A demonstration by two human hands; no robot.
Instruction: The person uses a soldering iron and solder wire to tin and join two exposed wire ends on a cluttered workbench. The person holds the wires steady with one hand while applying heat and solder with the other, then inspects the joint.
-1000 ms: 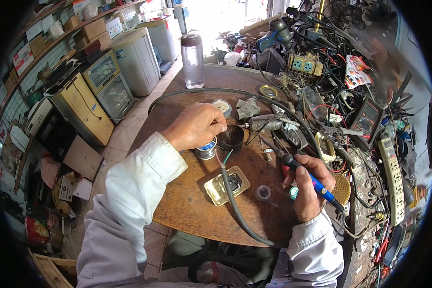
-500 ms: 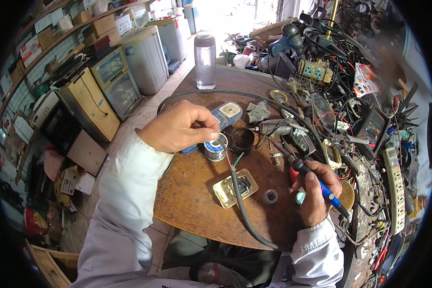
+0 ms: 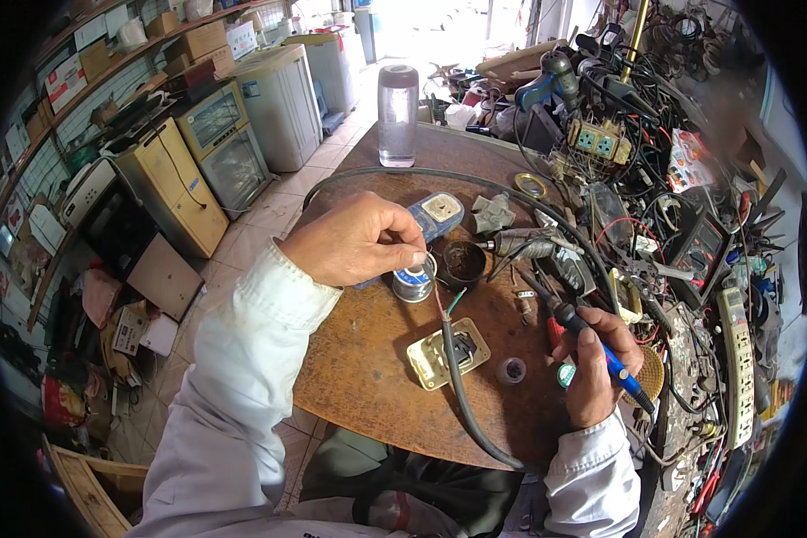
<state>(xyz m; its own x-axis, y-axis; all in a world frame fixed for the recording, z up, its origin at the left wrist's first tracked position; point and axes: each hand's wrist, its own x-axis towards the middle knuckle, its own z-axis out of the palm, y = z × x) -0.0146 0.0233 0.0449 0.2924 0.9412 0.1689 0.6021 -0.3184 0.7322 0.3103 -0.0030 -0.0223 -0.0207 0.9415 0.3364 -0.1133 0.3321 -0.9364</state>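
Note:
My left hand (image 3: 360,240) is closed in a pinch at the top of a solder spool (image 3: 412,285) with a blue and white label. The thin solder wire between its fingertips is barely visible. Held like a pen in my right hand (image 3: 599,366) is a soldering iron (image 3: 620,372) with a blue and black handle, its tip pointing up and away to the left. Between the hands, a thick grey cable (image 3: 462,399) with stripped red and green wire ends lies across a cream plastic housing (image 3: 432,368). To its right sits a small round clear container (image 3: 511,370).
Behind the spool are a dark round tin (image 3: 464,262) and a blue device (image 3: 439,213). A clear bottle (image 3: 398,121) stands at the table's far edge. Tangled cables, tools and a power strip (image 3: 737,368) crowd the right side. The cable loops around the back of the wooden table (image 3: 359,359).
The whole view has shifted slightly, moving the table's contents a little to the right in the picture. Both hands keep nearly the same pose and hold.

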